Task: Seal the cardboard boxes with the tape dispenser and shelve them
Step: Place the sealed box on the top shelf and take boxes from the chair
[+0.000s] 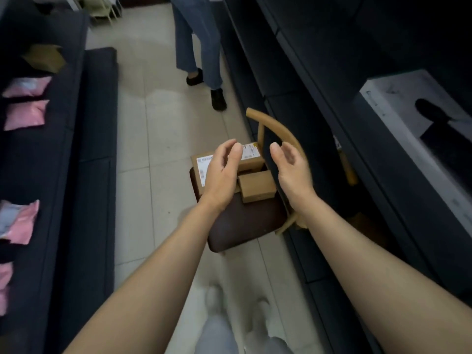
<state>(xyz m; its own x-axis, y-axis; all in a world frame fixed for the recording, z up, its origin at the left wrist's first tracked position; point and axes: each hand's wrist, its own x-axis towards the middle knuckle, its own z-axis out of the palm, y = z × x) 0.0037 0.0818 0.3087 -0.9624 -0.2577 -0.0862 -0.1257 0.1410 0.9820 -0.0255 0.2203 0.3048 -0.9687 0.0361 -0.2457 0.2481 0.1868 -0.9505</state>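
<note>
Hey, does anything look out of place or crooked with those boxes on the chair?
Yes. The small plain box lies skewed against the labelled boxes on the chair seat, loosely piled rather than squared. Nothing looks spilled or damaged.

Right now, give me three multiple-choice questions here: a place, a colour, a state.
1. Where do the brown cardboard boxes ahead sit? A: tiled floor. B: dark brown chair seat. C: shelf.
2. What colour are the soft mailer bags on the left shelving? A: pink. B: green. C: yellow.
3. How are the left hand and right hand? A: gripping tape. B: open, empty. C: lifting a box.
Answers: B, they rest on the seat; A, plainly pink; B, fingers relaxed, holding nothing.
</note>
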